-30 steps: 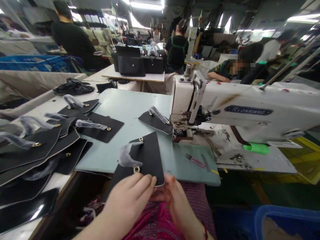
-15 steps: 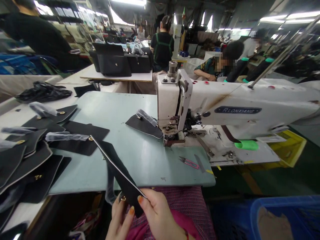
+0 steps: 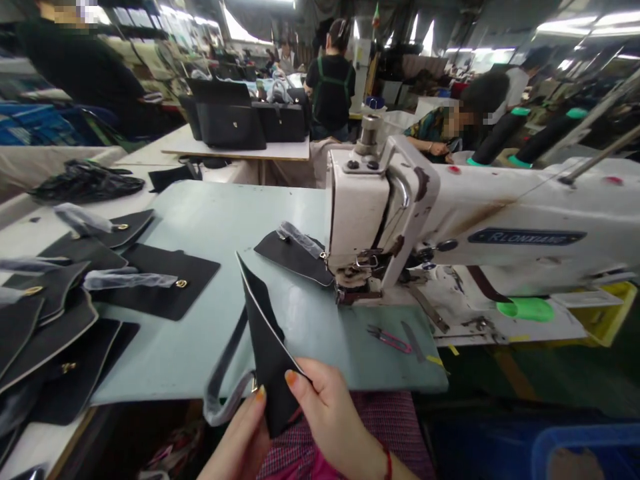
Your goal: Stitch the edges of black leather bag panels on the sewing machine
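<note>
I hold a black leather flap piece [image 3: 267, 347] with a pale edge upright and edge-on over the near rim of the pale green table [image 3: 220, 213]. My right hand [image 3: 330, 417] pinches its lower end, thumb on top. My left hand [image 3: 243, 437] touches the same end from below, next to a small gold clasp; a plastic-wrapped strap [image 3: 223, 390] loops down from the piece. The white sewing machine [image 3: 450, 220] stands to the right, with another black flap piece [image 3: 293, 255] lying by its needle.
Several black flap pieces [image 3: 60, 313] with wrapped straps are stacked at the left. Pink thread snips [image 3: 387, 339] lie near the machine foot. Black bags [image 3: 230, 123] stand on a far table. Other people work behind. A blue bin [image 3: 585, 453] sits at lower right.
The piece lay flat on the table edge under both hands; it has been lifted, turned on edge, and now tilts more upright toward the machine. The view shifted slightly.
</note>
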Available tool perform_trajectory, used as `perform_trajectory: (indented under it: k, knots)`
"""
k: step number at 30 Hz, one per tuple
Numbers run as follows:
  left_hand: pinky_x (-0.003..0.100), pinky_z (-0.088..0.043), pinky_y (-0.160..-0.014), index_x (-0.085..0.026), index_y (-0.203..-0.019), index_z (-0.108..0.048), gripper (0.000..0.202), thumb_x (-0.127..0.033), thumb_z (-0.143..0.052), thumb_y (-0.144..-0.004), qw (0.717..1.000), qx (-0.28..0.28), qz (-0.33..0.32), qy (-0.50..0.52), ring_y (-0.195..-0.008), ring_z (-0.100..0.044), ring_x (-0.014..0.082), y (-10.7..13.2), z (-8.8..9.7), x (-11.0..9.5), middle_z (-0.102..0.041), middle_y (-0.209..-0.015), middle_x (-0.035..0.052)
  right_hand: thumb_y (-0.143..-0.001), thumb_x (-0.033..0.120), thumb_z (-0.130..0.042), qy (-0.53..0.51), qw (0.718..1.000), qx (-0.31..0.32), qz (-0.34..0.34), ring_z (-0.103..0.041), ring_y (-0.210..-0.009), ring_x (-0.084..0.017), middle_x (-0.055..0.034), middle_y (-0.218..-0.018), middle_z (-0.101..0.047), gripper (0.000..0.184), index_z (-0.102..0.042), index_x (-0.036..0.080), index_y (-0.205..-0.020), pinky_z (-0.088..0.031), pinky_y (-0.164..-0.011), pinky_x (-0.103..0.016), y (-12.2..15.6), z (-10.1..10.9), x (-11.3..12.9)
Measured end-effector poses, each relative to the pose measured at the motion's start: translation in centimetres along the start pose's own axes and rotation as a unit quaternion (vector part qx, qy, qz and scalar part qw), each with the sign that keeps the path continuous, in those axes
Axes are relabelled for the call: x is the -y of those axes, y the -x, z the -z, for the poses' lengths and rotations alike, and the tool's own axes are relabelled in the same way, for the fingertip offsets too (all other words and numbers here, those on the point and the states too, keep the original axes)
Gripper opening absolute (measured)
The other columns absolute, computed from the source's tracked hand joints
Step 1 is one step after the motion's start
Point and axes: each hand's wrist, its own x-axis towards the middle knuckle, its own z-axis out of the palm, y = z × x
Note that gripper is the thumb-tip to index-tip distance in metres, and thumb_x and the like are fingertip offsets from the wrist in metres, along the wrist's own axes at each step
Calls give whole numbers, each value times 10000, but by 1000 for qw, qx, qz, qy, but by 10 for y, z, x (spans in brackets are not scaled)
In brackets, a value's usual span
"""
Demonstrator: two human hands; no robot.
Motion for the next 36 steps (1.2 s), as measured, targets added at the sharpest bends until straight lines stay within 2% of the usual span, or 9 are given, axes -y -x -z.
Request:
perform_trajectory:
  k: [2, 3, 7, 9, 13, 18, 23, 31, 36]
  knots:
    - [400, -607, -732, -154, -1009, -723, 486, -553, -725, -730, 993, 24, 81, 88, -878, -721, 311, -11, -18, -16, -756, -936, 118, -976, 469, -468, -16, 1000, -19, -19, -515, -657, -110, -23, -783, -588, 389, -673, 144, -915, -425, -559, -188, 3, 2, -1]
    - [357, -601, -682, -141, -993, -716, 474, -497, -785, -687, 989, 25, 91, 116, -812, -720, 278, -18, -27, -25, -754, -889, 100, -967, 494, -474, -14, 999, -34, -30, -539, -648, -111, -31, -797, -613, 407, -672, 141, -929, -434, -548, -186, 3, 6, -1]
    - [236, -533, -590, -118, -935, -679, 396, -372, -829, -671, 990, 41, 7, 133, -637, -659, 158, -46, -62, -60, -730, -795, 42, -942, 569, -466, 33, 994, -91, -54, -571, -548, -104, -47, -665, -657, 512, -626, 126, -741, -413, -491, -178, -12, 31, 1]
    - [236, -520, -600, -105, -933, -672, 400, -365, -828, -671, 992, 67, -21, 108, -633, -653, 158, -62, -77, -73, -729, -793, 50, -945, 578, -445, 34, 993, -107, -48, -568, -519, -100, -48, -610, -653, 538, -586, 135, -674, -390, -471, -177, -24, 44, 2]
    - [251, -512, -645, -103, -978, -687, 418, -362, -818, -678, 991, 114, -49, 51, -640, -651, 162, -92, -95, -89, -732, -779, 50, -940, 566, -454, 4, 988, -146, -47, -524, -451, -90, -33, -559, -642, 502, -603, 131, -737, -331, -425, -178, -43, 59, -3]
    - [246, -499, -632, -104, -956, -700, 389, -352, -810, -677, 985, 163, -51, 6, -689, -663, 181, -122, -100, -95, -747, -846, 84, -952, 539, -452, -13, 985, -166, -50, -539, -449, -85, -40, -579, -661, 495, -624, 126, -740, -330, -430, -180, -55, 62, -13]
    - [258, -496, -623, -103, -887, -714, 356, -333, -826, -639, 982, 188, -23, -17, -676, -663, 186, -142, -99, -95, -744, -810, 90, -948, 561, -449, -22, 983, -179, -35, -556, -449, -87, -38, -587, -674, 502, -648, 132, -781, -334, -435, -182, -62, 63, -20]
    - [255, -495, -600, -110, -870, -708, 322, -322, -818, -655, 978, 205, -30, -15, -651, -655, 178, -148, -101, -95, -741, -805, 85, -963, 519, -449, -18, 982, -187, -21, -559, -446, -86, -35, -572, -671, 474, -638, 135, -760, -337, -436, -179, -63, 64, -16]
    - [292, -516, -617, -112, -871, -714, 322, -312, -818, -641, 976, 216, -14, -29, -681, -677, 217, -149, -101, -97, -746, -830, 104, -969, 515, -443, -7, 981, -192, -19, -560, -440, -84, -36, -579, -677, 468, -638, 134, -778, -339, -432, -174, -63, 64, -18]
